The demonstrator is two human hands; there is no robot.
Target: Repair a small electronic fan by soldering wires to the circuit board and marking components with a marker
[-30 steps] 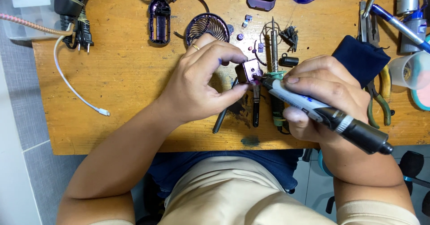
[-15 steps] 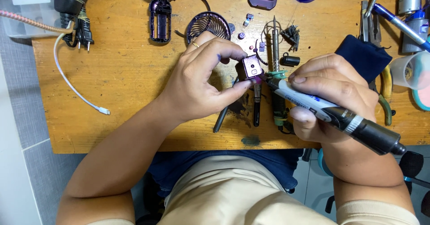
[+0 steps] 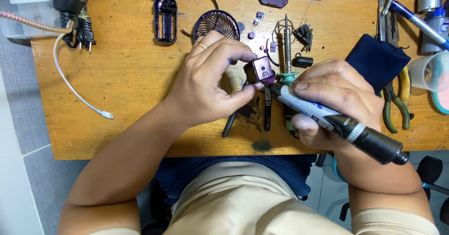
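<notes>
My left hand (image 3: 208, 83) pinches a small dark purple box-shaped part (image 3: 259, 70) between thumb and forefinger, holding it just above the wooden table (image 3: 126, 90). My right hand (image 3: 334, 101) grips a thick black and white marker pen (image 3: 336, 120) like a pencil. The pen's tip touches the lower right corner of the purple part. A ring sits on one left finger. Under both hands lie a soldering iron (image 3: 287, 47) and dark slim tools (image 3: 267, 113).
A purple fan housing (image 3: 166, 10) and round fan grille (image 3: 216, 22) lie at the back. A white cable (image 3: 77, 92) and black plug (image 3: 77, 15) are at the left. Pliers (image 3: 397, 99), a dark blue cloth (image 3: 376, 62) and a clear cup (image 3: 428, 71) crowd the right.
The purple part has been turned slightly in my left fingers. The marker's tip has stayed on it while the pen's rear end has dropped a little lower to the right.
</notes>
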